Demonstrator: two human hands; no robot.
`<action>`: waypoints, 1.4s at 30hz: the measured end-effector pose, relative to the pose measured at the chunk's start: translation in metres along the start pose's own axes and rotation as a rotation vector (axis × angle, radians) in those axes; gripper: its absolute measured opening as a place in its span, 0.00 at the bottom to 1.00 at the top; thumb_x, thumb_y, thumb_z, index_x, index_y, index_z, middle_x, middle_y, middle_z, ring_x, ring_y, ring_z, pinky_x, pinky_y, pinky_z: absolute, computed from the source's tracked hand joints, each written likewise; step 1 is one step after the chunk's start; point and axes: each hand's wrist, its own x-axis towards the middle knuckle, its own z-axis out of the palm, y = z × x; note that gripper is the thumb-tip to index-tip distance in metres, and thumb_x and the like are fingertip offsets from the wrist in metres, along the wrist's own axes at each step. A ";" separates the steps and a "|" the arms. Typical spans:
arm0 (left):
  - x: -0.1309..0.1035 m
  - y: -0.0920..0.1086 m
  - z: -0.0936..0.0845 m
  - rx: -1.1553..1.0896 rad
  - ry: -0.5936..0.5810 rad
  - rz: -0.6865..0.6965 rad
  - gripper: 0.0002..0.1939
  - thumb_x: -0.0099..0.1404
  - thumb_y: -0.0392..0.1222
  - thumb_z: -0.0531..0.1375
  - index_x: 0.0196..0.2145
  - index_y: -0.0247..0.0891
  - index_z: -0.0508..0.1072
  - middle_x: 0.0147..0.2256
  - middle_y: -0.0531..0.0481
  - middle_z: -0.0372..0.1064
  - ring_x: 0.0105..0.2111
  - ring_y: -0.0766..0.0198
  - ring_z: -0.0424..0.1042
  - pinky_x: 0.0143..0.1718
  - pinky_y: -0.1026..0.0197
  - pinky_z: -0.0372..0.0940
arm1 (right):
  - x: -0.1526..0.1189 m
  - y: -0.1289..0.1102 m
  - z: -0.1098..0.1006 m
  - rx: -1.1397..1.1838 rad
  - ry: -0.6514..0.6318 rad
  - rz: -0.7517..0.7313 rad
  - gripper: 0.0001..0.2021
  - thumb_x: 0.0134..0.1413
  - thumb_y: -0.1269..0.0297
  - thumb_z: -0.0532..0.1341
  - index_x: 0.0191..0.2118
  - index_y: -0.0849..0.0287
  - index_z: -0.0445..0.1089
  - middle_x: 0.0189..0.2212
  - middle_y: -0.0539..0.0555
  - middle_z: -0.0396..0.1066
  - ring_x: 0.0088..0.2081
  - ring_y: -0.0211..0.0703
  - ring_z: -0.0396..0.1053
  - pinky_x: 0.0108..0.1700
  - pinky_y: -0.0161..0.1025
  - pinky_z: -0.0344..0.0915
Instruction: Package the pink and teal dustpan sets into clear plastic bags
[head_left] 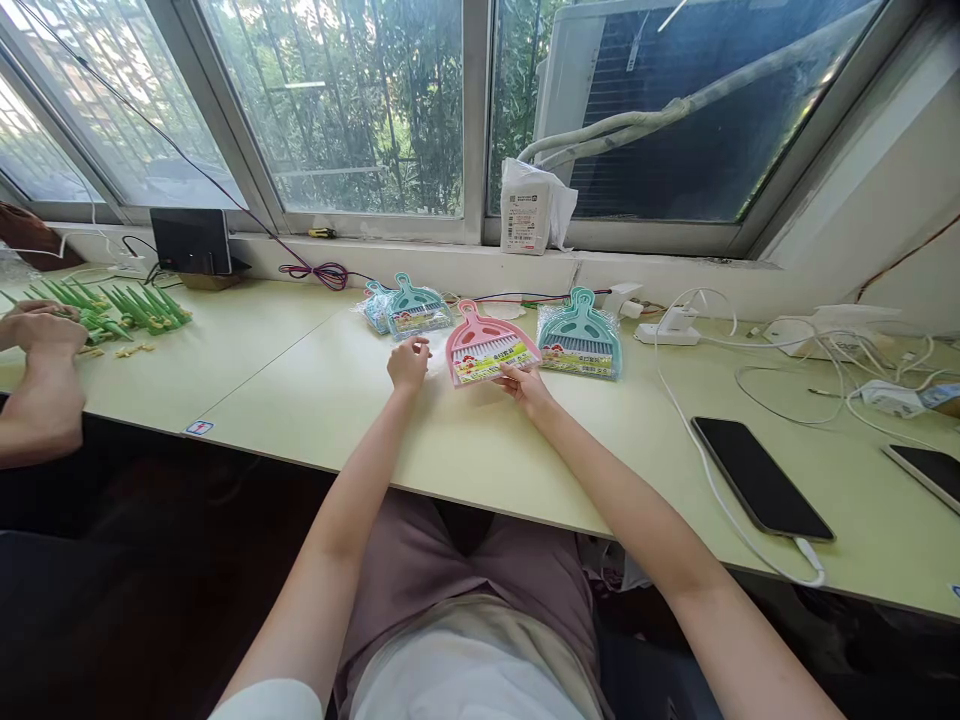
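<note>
A pink dustpan and brush set, with a printed yellow-green label across its bristles, is tilted up above the table. My right hand grips its lower right edge, thumb over the label. Just left of the set, my left hand has its fingers curled together; whatever they may pinch is too small to make out. Behind my left hand lie teal dustpan sets in clear wrapping, overlapping each other. Another teal dustpan set, also wrapped, rests to the right of the pink one.
Phones, one being a black phone on a white cable, lie at right near tangled chargers. A paper package stands on the sill. At left, another person's hands are beside green plastic pieces and a dark tablet.
</note>
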 end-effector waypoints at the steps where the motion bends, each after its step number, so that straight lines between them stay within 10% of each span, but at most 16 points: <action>1: 0.001 0.000 -0.001 0.024 0.000 -0.016 0.14 0.68 0.44 0.54 0.46 0.45 0.77 0.39 0.52 0.79 0.40 0.59 0.76 0.44 0.59 0.66 | -0.001 -0.001 0.001 -0.004 -0.020 0.010 0.05 0.56 0.73 0.65 0.38 0.58 0.71 0.32 0.50 0.80 0.29 0.35 0.78 0.27 0.26 0.70; 9: 0.002 -0.009 0.008 0.254 -0.170 0.134 0.15 0.61 0.44 0.65 0.46 0.44 0.77 0.55 0.46 0.70 0.57 0.52 0.67 0.51 0.57 0.65 | 0.000 -0.011 0.000 -0.028 -0.107 0.110 0.05 0.57 0.75 0.65 0.37 0.60 0.71 0.28 0.50 0.79 0.25 0.33 0.77 0.24 0.23 0.71; 18: 0.004 -0.006 0.003 0.450 -0.172 0.138 0.11 0.68 0.39 0.57 0.43 0.41 0.79 0.48 0.44 0.75 0.49 0.53 0.73 0.45 0.56 0.66 | 0.004 -0.021 -0.018 -0.157 -0.195 0.239 0.08 0.56 0.80 0.64 0.39 0.62 0.71 0.28 0.53 0.79 0.24 0.35 0.76 0.23 0.25 0.73; 42: 0.005 -0.008 -0.004 0.376 0.117 -0.013 0.14 0.72 0.44 0.50 0.43 0.41 0.75 0.42 0.42 0.76 0.43 0.51 0.74 0.39 0.56 0.63 | 0.002 -0.030 -0.025 -0.239 -0.240 0.218 0.04 0.57 0.79 0.63 0.35 0.64 0.72 0.26 0.54 0.79 0.24 0.36 0.76 0.26 0.26 0.73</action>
